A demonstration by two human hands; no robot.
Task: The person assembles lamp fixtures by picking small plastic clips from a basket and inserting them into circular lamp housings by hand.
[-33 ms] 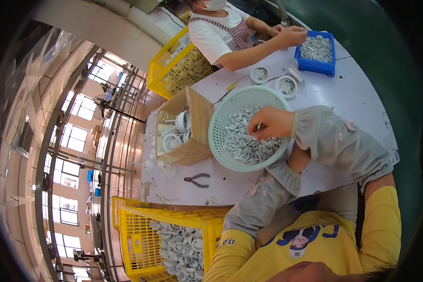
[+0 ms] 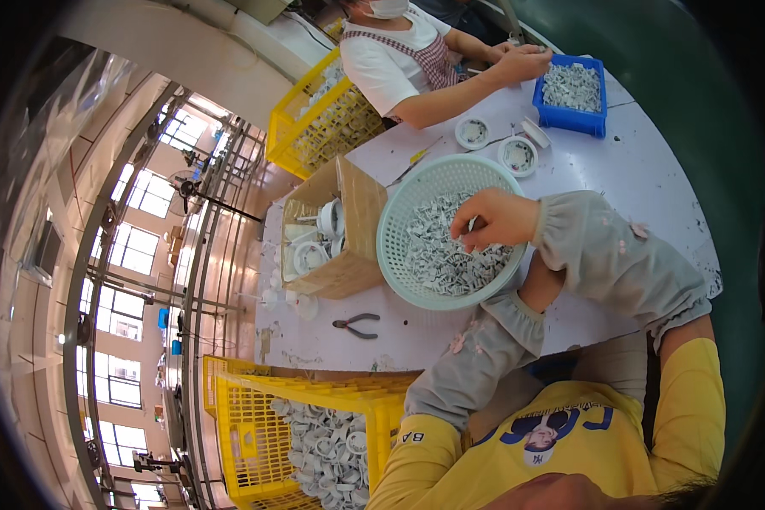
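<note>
My right hand [image 2: 495, 221] hangs over a pale green plastic basin [image 2: 388, 225] with perforated sides. Its fingers are curled in a pinch, and what they hold, if anything, is too small to make out. Heaped in the basin are many small white and grey pieces [image 2: 438, 255], just below the fingertips. The left forearm comes up beside the basin and passes under the right one. Only the wrist of my left hand [image 2: 544, 283] shows; its fingers are hidden behind the right sleeve. Both forearms wear grey sleeve covers.
Left of the basin stand a cardboard box [image 2: 361, 217] of white round parts and pliers [image 2: 356, 326]. White round housings [image 2: 518, 156] and a blue bin [image 2: 603, 115] lie beyond, near a co-worker's hands [image 2: 518, 64]. Yellow crates [image 2: 229, 442] stand by the table edge.
My right hand has shifted very slightly to the right over the basin. The co-worker's hands have moved a little to the left.
</note>
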